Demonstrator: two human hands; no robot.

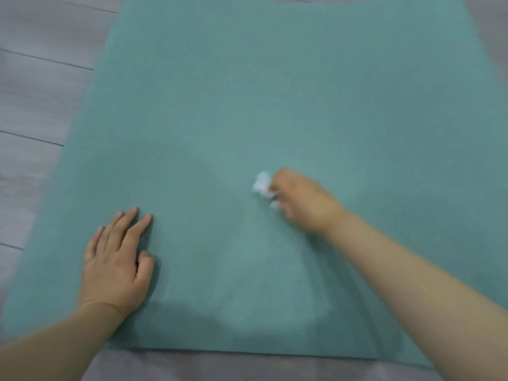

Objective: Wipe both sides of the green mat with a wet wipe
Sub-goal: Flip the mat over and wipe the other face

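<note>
On the grey plank floor (41, 105), the green mat (275, 92) lies flat, being wiped.
Its long axis runs away from the person, most of it stretching beyond both hands. The right hand (305, 202), blurred, clutches a crumpled wet wipe (262, 185) mid-mat; the left hand (118, 259) presses flat, fingers straight, nearer the left edge.

The person is showing two bare forearms, wearing no visible sleeves, the right hand (302, 200) appearing motion-blurred, the left hand (115, 262) sharp.
</note>
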